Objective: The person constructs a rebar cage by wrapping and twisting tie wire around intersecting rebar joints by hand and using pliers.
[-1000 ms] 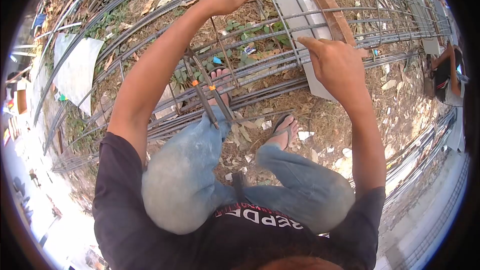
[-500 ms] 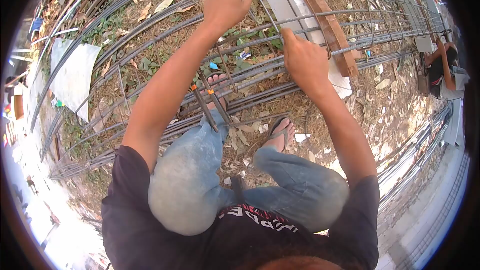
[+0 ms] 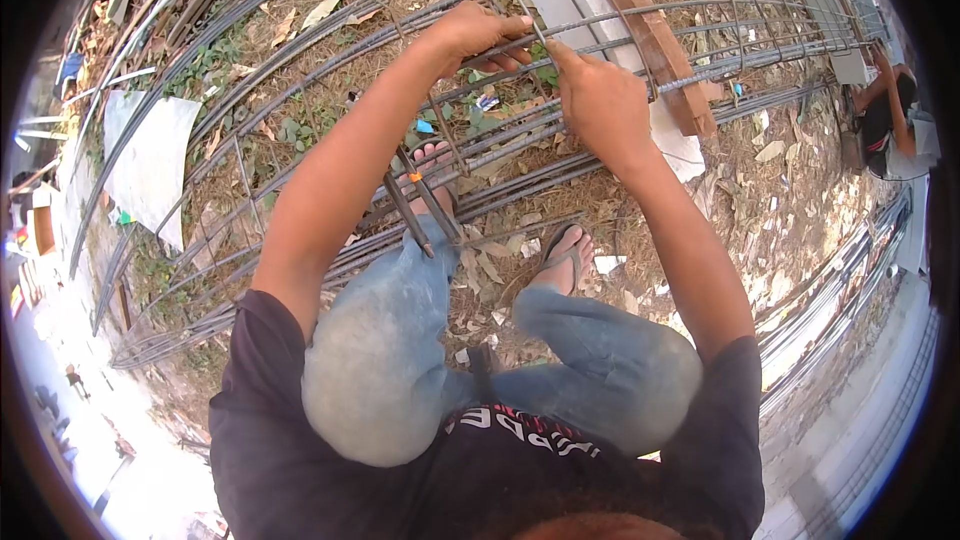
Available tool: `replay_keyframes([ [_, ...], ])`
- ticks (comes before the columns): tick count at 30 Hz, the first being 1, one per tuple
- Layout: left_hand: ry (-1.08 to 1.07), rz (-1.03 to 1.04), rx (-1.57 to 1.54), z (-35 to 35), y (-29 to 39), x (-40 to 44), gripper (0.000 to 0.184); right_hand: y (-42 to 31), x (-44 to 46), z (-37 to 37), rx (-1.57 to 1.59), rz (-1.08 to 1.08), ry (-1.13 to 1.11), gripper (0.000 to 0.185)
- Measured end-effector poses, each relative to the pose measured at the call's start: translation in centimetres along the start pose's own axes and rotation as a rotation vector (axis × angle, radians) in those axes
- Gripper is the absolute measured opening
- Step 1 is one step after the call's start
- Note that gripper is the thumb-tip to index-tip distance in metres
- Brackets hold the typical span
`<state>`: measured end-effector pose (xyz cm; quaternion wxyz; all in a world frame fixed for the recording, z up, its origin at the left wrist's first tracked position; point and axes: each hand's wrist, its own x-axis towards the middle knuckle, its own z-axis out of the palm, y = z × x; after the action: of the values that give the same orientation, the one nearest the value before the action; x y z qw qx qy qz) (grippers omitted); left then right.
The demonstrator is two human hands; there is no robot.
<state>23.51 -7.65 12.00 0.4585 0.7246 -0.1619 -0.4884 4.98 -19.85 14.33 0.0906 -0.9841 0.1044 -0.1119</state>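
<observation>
A long cage of ribbed steel rebar [image 3: 690, 18] runs across in front of me, with thin bent stirrups around its bars. My left hand [image 3: 482, 38] is closed around one of the middle bars, its fingertips close to a slanting stirrup [image 3: 521, 2]. Just to the right, my right hand [image 3: 606, 105] has its fingers closed on the lower part of that same stirrup; its palm side is hidden. Pincers [image 3: 422, 202] with orange bands on the handles hang among the lower bars, above my foot.
A wooden block [image 3: 660, 55] and a pale slab [image 3: 575, 5] lie under the cage. More loose bars [image 3: 250, 10] curve away at left, near a white sheet [image 3: 150, 160]. Another person [image 3: 893, 110] sits at the far right end. Dry leaves cover the ground.
My left hand has come down from the top bar and the stirrup's upper end to a middle bar. My right hand has shifted slightly up and left, still at the stirrup.
</observation>
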Motion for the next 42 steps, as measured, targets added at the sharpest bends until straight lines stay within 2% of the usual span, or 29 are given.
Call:
replay_keyframes([
  [2,-0.036,-0.019,0.088,-0.3,-0.1,-0.4,0.053,0.3,-0.5,-0.6,0.079,0.013,-0.057,0.031],
  [5,-0.017,0.069,0.213,0.2,-0.2,-0.8,0.059,1.9,0.0,-2.2,0.197,0.054,-0.147,0.029],
  [8,0.032,0.140,0.304,0.3,-0.3,-0.6,0.059,2.7,-0.1,-3.5,0.218,0.056,-0.196,0.029],
  [12,0.081,0.167,0.619,-1.4,-0.1,-0.2,0.060,2.3,-1.5,-7.5,0.335,0.068,-0.185,0.027],
  [15,0.088,0.126,0.456,-1.8,-0.6,-0.4,0.060,1.2,-2.1,-6.3,0.248,0.053,-0.174,0.027],
  [19,-0.031,0.005,0.285,-1.6,-0.2,-1.0,0.052,-0.2,-1.3,-2.9,0.008,0.070,-0.149,0.028],
  [22,-0.080,-0.023,0.158,-1.0,-0.1,-0.5,0.049,0.2,0.1,-1.1,0.019,0.006,-0.053,0.029],
  [23,-0.048,-0.039,0.097,-0.4,0.4,-0.7,0.038,0.2,0.3,-0.9,0.013,0.020,-0.063,0.029],
  [27,-0.009,-0.024,-0.147,-0.2,0.3,0.8,0.025,-0.1,0.5,-0.5,0.010,0.031,-0.058,0.029],
  [30,0.098,0.145,0.048,0.1,-0.6,1.2,0.026,-0.2,0.5,-0.6,0.020,0.010,-0.042,0.030],
  [34,0.349,0.375,0.389,1.8,-0.5,-0.8,0.024,-0.1,0.9,-0.8,0.004,-0.010,-0.048,0.029],
  [35,0.427,0.505,0.501,1.9,-1.0,-0.9,0.022,-0.1,1.0,-0.9,0.005,-0.017,-0.041,0.028],
  [42,0.365,0.714,0.451,0.9,-2.0,-0.6,0.019,0.2,1.4,-1.4,-0.009,0.002,-0.089,0.028],
])
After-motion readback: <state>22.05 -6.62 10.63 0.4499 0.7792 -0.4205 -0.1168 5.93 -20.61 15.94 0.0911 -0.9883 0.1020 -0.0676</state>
